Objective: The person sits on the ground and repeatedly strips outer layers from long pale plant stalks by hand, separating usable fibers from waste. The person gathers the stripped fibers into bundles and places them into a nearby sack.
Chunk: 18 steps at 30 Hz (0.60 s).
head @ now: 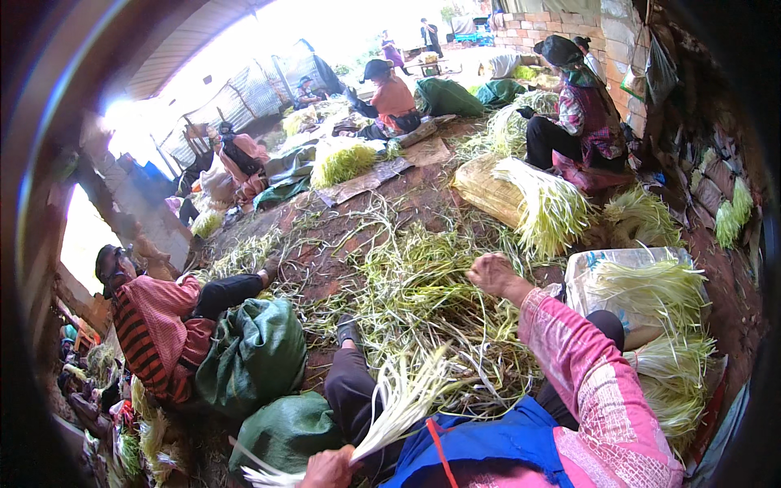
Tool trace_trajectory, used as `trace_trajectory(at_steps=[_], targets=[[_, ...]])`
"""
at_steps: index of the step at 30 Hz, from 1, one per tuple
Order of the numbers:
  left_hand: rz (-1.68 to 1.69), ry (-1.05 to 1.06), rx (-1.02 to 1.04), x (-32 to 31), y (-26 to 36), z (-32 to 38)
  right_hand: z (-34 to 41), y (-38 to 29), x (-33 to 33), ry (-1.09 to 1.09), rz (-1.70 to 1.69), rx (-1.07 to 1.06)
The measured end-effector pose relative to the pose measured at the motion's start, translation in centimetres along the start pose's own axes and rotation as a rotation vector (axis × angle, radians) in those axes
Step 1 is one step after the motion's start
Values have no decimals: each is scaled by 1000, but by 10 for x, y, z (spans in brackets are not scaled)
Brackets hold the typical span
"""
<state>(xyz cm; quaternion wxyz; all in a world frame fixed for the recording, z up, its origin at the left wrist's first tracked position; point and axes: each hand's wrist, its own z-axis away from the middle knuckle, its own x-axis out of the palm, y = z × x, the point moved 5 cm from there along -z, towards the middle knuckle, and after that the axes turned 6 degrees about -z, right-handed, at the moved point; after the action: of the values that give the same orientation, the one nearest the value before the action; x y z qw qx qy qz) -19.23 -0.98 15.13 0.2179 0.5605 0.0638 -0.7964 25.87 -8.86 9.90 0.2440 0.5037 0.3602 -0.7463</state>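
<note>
My left hand (329,468) is closed around a bunch of pale leafy stalks (399,396), whose loose tips fan out over my lap. Off to the right, my right hand (495,276) is raised above a heap of discarded green stalks and leaves (421,274), its fingers curled; whether it pinches a strand cannot be told. A blue apron (488,445) with a red strap covers my lap. Bunches of pale stalks (653,293) lie on a white woven sack (579,274) at my right side.
Green sacks (253,354) stand at my left, beside a seated person (155,329). Another person (579,116) sits at the upper right, near a yellow sack (482,189) bearing a stalk bunch (543,204). Several people are farther back. Loose trimmings cover the earthen floor.
</note>
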Motion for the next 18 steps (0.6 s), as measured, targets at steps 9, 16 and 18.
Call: trace_trajectory(at_steps=[9, 16, 18], targets=[[-524, 305, 354, -50, 50, -62, 78, -196, -3, -161, -818, -906], [-527, 511, 674, -26, 100, -92, 100, -255, 64, -812, -936, -818], [-462, 418, 738, -17, 110, -99, 101, -251, 72, -846, -966, -699]])
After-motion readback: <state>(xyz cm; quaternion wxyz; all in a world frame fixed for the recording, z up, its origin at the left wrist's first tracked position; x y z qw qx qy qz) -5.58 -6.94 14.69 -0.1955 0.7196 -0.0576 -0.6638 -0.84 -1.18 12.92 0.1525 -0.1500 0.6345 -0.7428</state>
